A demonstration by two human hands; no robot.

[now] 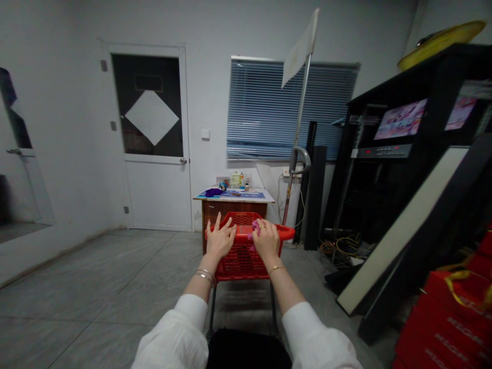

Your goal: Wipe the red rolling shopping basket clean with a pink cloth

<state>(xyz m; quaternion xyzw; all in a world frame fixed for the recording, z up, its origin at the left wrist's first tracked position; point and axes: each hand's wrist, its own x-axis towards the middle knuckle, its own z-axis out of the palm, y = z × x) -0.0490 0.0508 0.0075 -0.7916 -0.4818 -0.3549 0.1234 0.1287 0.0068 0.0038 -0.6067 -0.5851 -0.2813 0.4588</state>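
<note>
A red shopping cart (242, 259) with a mesh basket stands in front of me on the tiled floor. My left hand (220, 239) rests flat on its red handle bar, fingers stretched out and apart. My right hand (266, 240) lies on the same bar to the right, fingers curled over a pink cloth (255, 228) pressed against the bar. Both wrists carry bracelets and both sleeves are white.
A small wooden table (233, 202) with bottles and papers stands just behind the cart, under a blinded window. A white door (154, 148) is at left. A metal pole with a sign (298, 128), black shelving (415, 169), a leaning board and red boxes (449, 312) crowd the right.
</note>
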